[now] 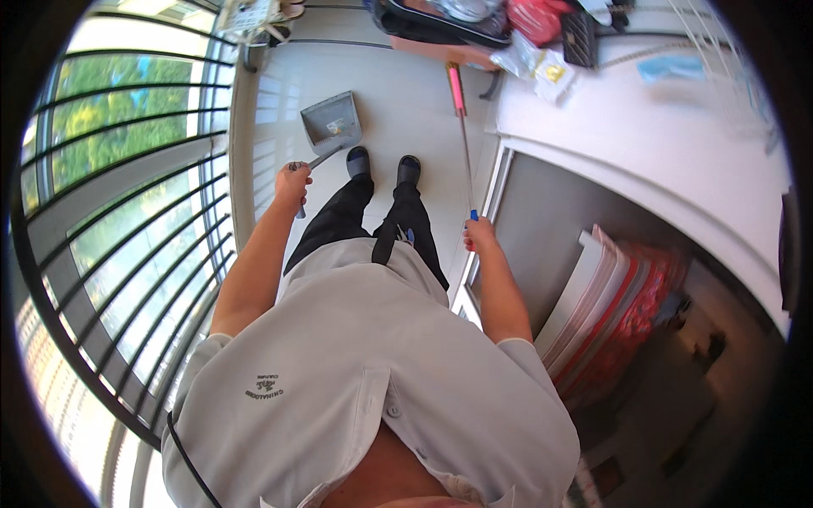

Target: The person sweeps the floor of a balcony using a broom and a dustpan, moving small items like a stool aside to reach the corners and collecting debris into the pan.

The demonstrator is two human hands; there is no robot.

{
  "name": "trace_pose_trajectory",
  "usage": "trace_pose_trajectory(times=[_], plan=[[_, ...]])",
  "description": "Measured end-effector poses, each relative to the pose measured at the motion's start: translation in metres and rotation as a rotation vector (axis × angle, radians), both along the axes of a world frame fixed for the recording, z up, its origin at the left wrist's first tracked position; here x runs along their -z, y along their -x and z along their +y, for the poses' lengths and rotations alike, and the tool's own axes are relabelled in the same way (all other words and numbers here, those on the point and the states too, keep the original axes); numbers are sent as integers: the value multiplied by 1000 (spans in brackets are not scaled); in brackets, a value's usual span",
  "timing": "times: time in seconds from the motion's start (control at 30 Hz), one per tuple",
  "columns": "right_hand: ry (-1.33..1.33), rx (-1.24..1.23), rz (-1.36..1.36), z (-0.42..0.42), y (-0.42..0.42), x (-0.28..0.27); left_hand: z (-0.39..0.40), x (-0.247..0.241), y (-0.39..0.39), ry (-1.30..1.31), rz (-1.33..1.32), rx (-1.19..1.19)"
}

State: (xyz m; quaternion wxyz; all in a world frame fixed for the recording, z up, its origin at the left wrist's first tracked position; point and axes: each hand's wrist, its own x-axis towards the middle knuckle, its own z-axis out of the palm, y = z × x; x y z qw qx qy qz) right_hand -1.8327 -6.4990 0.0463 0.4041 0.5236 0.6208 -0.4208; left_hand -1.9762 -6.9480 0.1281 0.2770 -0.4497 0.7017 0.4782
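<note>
In the head view my left hand grips the long handle of a grey dustpan. The pan lies on the floor ahead of my slippers, with some small light debris in it. My right hand is closed around the blue end of a long-handled broom. Its slim metal stick runs forward to a pink and brown head, to the right of the dustpan and apart from it. The bristle tips are hard to make out.
A balcony railing with black bars borders the left. Ahead stand an open black case, a red plastic bag and a rack. At right, a doorway frame opens onto a room with a layered bed.
</note>
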Motion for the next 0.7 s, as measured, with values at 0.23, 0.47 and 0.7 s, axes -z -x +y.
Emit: trace_pose_trajectory(times=[0.23, 0.47, 0.7], plan=[[-114, -228, -68, 36, 70, 76, 3, -10, -78, 5, 81, -291], [125, -549, -85, -92, 72, 39, 28, -11, -170, 75, 124, -638], [253, -499, -39, 21, 115, 11, 71, 13, -229, 118, 158, -879]])
